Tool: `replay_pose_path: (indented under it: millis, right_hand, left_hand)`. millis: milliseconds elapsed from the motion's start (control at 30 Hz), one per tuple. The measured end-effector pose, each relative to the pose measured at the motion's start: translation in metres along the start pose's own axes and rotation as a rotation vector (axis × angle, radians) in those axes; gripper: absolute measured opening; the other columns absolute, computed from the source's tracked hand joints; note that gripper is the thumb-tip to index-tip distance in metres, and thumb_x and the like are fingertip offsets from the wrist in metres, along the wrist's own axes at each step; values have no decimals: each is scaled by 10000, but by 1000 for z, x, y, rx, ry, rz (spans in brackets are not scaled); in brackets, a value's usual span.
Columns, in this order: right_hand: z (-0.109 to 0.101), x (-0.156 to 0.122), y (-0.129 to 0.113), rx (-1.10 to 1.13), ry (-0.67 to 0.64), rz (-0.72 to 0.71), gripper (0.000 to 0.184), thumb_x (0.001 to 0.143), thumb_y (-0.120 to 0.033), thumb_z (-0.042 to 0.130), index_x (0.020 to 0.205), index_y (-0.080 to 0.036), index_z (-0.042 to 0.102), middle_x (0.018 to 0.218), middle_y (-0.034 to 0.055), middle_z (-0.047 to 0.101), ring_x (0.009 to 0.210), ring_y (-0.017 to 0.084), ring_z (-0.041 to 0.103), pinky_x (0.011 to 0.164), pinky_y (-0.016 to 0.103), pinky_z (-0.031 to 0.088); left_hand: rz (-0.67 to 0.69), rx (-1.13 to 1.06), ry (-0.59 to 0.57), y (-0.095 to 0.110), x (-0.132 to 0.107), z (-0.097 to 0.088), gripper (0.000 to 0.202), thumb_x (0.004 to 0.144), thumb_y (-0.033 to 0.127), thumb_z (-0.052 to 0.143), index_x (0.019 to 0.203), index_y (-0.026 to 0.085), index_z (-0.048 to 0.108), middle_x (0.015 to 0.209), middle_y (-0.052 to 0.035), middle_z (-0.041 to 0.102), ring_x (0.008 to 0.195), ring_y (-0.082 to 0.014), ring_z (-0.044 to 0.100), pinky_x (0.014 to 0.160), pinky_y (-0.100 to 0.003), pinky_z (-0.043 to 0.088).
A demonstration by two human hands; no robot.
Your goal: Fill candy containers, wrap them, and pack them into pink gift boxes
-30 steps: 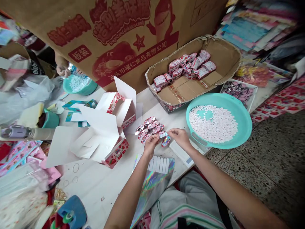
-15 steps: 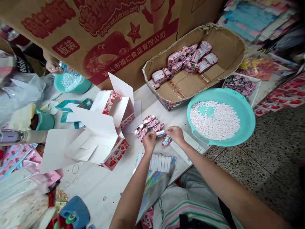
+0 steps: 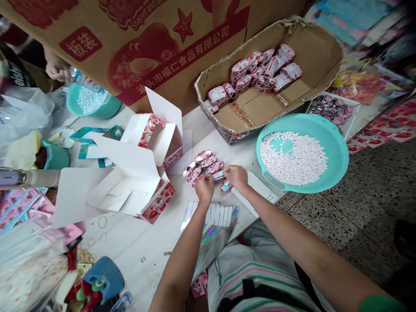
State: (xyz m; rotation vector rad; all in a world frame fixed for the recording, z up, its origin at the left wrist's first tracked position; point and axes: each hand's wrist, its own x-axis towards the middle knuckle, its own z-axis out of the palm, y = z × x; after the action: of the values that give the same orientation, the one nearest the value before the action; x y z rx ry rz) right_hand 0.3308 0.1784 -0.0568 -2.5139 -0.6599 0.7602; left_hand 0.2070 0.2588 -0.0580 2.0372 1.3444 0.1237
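Between my two hands stretches a short shiny sticker strip (image 3: 218, 175), lying across or just above one of the small packs. My left hand (image 3: 204, 188) pinches its left end, and my right hand (image 3: 236, 177) pinches the right end. Beyond the fingers sit several small oval red-and-pink packs (image 3: 208, 161) with round pink pieces in them. Another oval pack (image 3: 225, 185), with a rainbow-shiny top, lies just below my right fingers. Under my left forearm is a holographic sticker sheet (image 3: 216, 242) showing a row of white strips.
A turquoise basin (image 3: 338, 173) of white tablets stands at the right. Behind it, a cut-down cardboard box (image 3: 312, 47) holds several packs. Open strawberry-print cartons (image 3: 159, 201) stand to the left. A large brown carton (image 3: 182, 86) walls the back; another person's hand (image 3: 58, 71) shows beyond it.
The strip between my hands has tipped and sits closer over the pack, its shine now bluish. Both hands keep their pinch. The whole view has shifted slightly.
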Motion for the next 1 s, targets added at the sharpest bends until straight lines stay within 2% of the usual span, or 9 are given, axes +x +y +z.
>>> replay_pose_path:
  millis: [233, 533, 633, 700, 767, 833, 933, 1000]
  right_hand:
    - [-3, -3, -6, -134, -2, -31, 170, 760, -248, 528, 751, -258, 697, 797, 5, 712, 737, 170, 626, 600, 245, 383]
    - [4, -3, -5, -168, 20, -56, 162, 780, -219, 510, 739, -225, 667, 797, 36, 680, 803, 179, 580, 629, 247, 389]
    - [5, -4, -4, -153, 21, -89, 122, 782, -208, 523, 730, -215, 634, 776, 57, 649, 848, 195, 548, 664, 255, 399]
    - [4, -3, -2, -140, 73, -107, 49, 763, -230, 572, 791, -205, 603, 843, 69, 629, 876, 206, 531, 689, 270, 404]
    - [2, -2, 2, -118, 147, -81, 205, 712, -281, 646, 878, -194, 561, 926, 82, 600, 886, 216, 524, 699, 287, 405]
    - [2, 1, 5, -83, 159, -26, 339, 662, -321, 695, 925, -195, 521, 937, 77, 584, 852, 212, 529, 684, 289, 400]
    - [3, 5, 7, -18, 65, 56, 332, 655, -334, 685, 896, -216, 490, 845, 35, 585, 757, 189, 534, 631, 271, 374]
    - [5, 5, 8, 27, 25, 94, 275, 671, -311, 647, 864, -224, 472, 787, 11, 576, 703, 178, 527, 598, 264, 355]
  left_hand:
    - [32, 46, 25, -1, 0, 2, 126, 783, 229, 538, 777, 208, 662, 782, -27, 692, 779, -167, 624, 744, -264, 448]
    - [113, 97, 49, 7, -6, 2, 120, 772, 173, 518, 726, 205, 625, 768, -34, 637, 830, -184, 576, 838, -307, 418]
    - [58, 102, 132, 4, -5, 3, 34, 733, 221, 587, 702, 210, 580, 824, -50, 587, 901, -210, 548, 865, -334, 410]
    - [-15, 103, 192, 1, -4, 3, 133, 684, 280, 652, 711, 212, 541, 848, -51, 560, 924, -226, 536, 858, -345, 413]
    - [-51, 106, 201, -1, -2, 4, 219, 653, 309, 684, 736, 214, 505, 840, -40, 554, 912, -229, 537, 851, -349, 413]
    - [-59, 115, 188, -1, -2, 5, 227, 666, 299, 672, 759, 215, 483, 828, -30, 559, 897, -227, 541, 844, -352, 408]
    - [-59, 104, 190, 3, -4, 5, 157, 713, 234, 609, 777, 216, 467, 809, -27, 562, 879, -220, 543, 835, -348, 400]
    - [-8, 71, 198, 4, -9, 0, 93, 750, 186, 543, 792, 217, 466, 809, -30, 561, 878, -208, 541, 847, -334, 393]
